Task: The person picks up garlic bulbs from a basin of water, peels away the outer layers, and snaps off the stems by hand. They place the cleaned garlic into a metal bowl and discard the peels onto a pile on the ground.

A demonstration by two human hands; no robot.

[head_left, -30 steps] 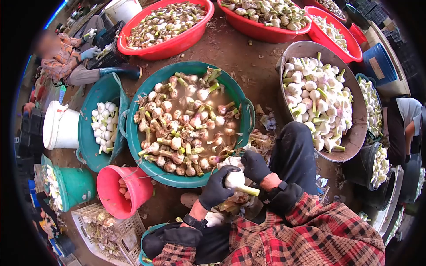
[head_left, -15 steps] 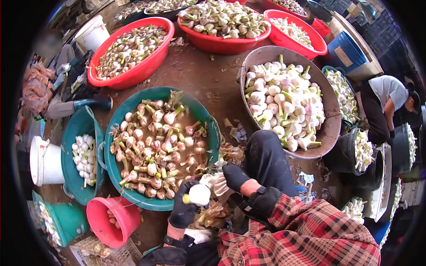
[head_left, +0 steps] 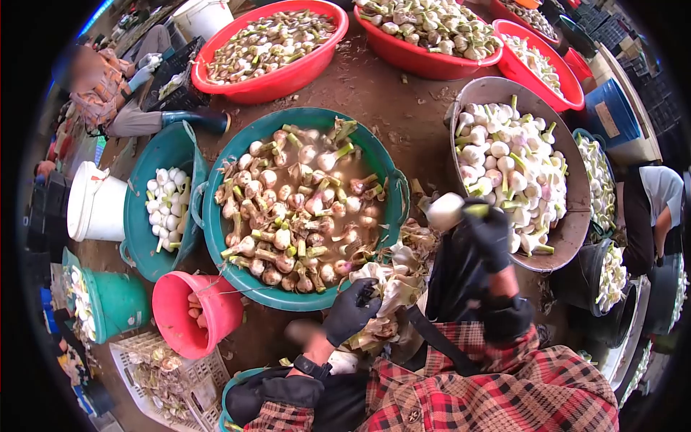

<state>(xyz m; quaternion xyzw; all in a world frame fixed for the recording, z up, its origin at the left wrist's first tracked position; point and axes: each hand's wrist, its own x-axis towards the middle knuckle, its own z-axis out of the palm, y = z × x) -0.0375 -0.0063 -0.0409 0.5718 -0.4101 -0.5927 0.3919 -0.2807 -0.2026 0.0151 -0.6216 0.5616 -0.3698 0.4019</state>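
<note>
My right hand (head_left: pixel 486 236), in a dark glove and blurred by motion, grips a pale garlic bulb (head_left: pixel 444 212) by its green stem, between the teal tub and the brown pan. My left hand (head_left: pixel 352 311), also gloved, is beside the front rim of the teal tub (head_left: pixel 288 299), its fingers loosely bent and apart with nothing visible in them. Close to it lies a heap of papery garlic skins (head_left: pixel 396 284). Unpeeled garlic bulbs (head_left: pixel 284 194) sit in murky water in the tub. Cleaned garlic (head_left: pixel 511 169) fills the brown pan (head_left: pixel 576 183).
Red basins (head_left: pixel 273 90) of garlic stand at the back. On the left are a green tub (head_left: pixel 144 248) of white bulbs, a white bucket (head_left: pixel 108 205), a pink bucket (head_left: pixel 223 320) and a white crate (head_left: pixel 209 392). Other people sit at left and right; black buckets (head_left: pixel 586 277) stand at right.
The white bulb has passed from my left hand to my right, which has swung up and right towards the pan. My left hand has let go. The view has shifted left.
</note>
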